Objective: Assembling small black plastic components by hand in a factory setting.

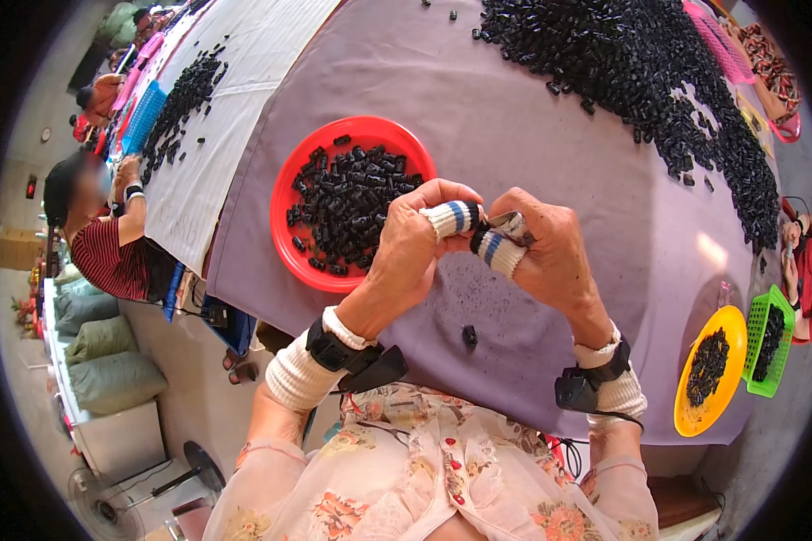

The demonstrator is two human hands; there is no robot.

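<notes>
My left hand [404, 243] pinches a small black plastic part [481, 219] between thumb and forefinger, partly hidden by the fingers. Right up against it, my right hand [558, 257] is closed round a small grey, metallic-looking tool [512, 226], whose exact kind I cannot make out. White knitted sleeves with blue stripes cover a digit on each hand. Beside my left hand stands a red plastic basin [284, 212] with many short black parts [356, 194] in it. One loose black part [469, 335] lies on the mauve cloth [370, 316] below my hands, among dark crumbs.
A large heap of black parts [595, 54] spreads over the far right of the table. At the right edge are a yellow plate [735, 406] of black bits and a green basket [756, 383]. A person in a striped top [108, 257] works at the left; another person's hand [791, 236] shows far right.
</notes>
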